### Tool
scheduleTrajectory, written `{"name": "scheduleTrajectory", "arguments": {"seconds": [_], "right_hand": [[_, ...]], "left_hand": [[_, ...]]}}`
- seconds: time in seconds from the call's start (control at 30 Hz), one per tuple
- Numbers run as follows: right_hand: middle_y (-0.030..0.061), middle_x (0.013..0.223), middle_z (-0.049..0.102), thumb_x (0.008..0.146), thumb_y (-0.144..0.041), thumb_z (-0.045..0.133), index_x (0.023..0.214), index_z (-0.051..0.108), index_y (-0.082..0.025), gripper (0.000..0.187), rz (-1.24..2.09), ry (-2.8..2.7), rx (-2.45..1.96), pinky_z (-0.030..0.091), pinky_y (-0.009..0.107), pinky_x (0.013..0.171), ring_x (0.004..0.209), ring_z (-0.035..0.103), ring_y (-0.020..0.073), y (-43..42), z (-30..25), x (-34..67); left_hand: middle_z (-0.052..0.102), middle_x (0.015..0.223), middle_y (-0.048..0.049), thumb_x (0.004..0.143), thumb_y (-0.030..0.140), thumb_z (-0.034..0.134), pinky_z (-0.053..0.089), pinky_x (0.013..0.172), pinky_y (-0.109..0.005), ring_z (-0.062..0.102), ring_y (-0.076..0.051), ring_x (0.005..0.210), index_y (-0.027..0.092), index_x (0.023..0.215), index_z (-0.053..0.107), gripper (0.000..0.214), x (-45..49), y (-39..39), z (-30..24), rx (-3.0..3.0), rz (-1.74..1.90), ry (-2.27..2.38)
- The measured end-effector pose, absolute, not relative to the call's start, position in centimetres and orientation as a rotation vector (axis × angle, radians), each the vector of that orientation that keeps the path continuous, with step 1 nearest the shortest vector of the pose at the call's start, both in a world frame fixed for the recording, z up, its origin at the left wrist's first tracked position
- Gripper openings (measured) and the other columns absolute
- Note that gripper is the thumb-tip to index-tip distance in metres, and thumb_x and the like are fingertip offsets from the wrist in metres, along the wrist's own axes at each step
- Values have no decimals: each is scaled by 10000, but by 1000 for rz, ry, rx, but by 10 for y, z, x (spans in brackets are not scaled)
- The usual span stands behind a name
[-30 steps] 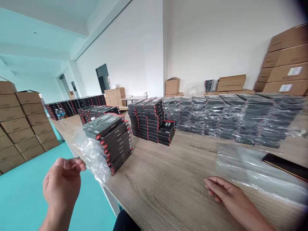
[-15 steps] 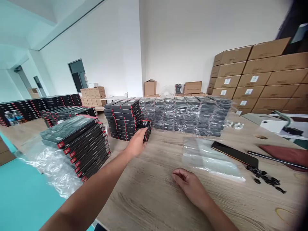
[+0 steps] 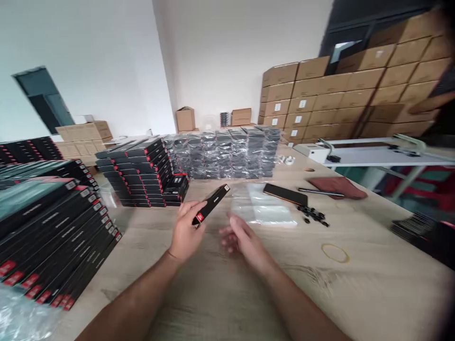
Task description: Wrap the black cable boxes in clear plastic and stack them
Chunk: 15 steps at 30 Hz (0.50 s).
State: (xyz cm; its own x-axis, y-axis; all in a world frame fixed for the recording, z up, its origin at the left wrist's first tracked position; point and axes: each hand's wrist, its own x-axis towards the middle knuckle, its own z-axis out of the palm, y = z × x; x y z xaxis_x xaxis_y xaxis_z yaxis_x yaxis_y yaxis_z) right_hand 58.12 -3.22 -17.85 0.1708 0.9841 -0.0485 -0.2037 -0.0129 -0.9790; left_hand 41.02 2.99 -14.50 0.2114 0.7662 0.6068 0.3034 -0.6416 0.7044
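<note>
My left hand (image 3: 187, 229) grips one end of a slim black box (image 3: 212, 204) with a red corner label, lifted above the wooden table and tilted up to the right. Close by, my right hand (image 3: 244, 238) is slightly blurred, its fingers apart and holding nothing. It is near the box without touching it. Behind my left hand stands a stack of black boxes (image 3: 142, 175), with a lower pile at its right side. Clear plastic bags (image 3: 265, 208) lie flat beyond my right hand.
Plastic-wrapped stacks of boxes (image 3: 223, 154) line the table's back. More black boxes (image 3: 60, 237) rise at the left. To the right lie a phone (image 3: 286, 193), small black parts (image 3: 314, 215), a brown pouch (image 3: 339, 187) and a rubber band (image 3: 335, 253). Cartons (image 3: 320, 94) are piled behind.
My left hand has drawn a black box from the low pile beside the stack and brought it nearer. My right hand has lifted and opened toward it. The view has turned right.
</note>
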Motion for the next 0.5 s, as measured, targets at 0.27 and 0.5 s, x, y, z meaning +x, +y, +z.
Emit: {"name": "scheduleTrajectory", "arguments": {"seconds": [0.27,0.5], "right_hand": [[-12,869,631,726,-518,684,1044,564,-277,417,1037,-563,-889,431,184,471,692,613,127,-26,-169,611],[5,748,664,712,-476,715,893,611,-207,341,1222,-769,-863,450,217,516,596,584,120,-37,-162,597]], "left_hand": [[688,1093,-57,682,180,718,486,841,-274,650,-172,952,210,1144,599,478,440,-9,-138,645,1106,580],[712,974,-131,810,549,523,523,780,-366,675,-261,859,107,1066,652,527,425,-1,-148,561,777,495]]}}
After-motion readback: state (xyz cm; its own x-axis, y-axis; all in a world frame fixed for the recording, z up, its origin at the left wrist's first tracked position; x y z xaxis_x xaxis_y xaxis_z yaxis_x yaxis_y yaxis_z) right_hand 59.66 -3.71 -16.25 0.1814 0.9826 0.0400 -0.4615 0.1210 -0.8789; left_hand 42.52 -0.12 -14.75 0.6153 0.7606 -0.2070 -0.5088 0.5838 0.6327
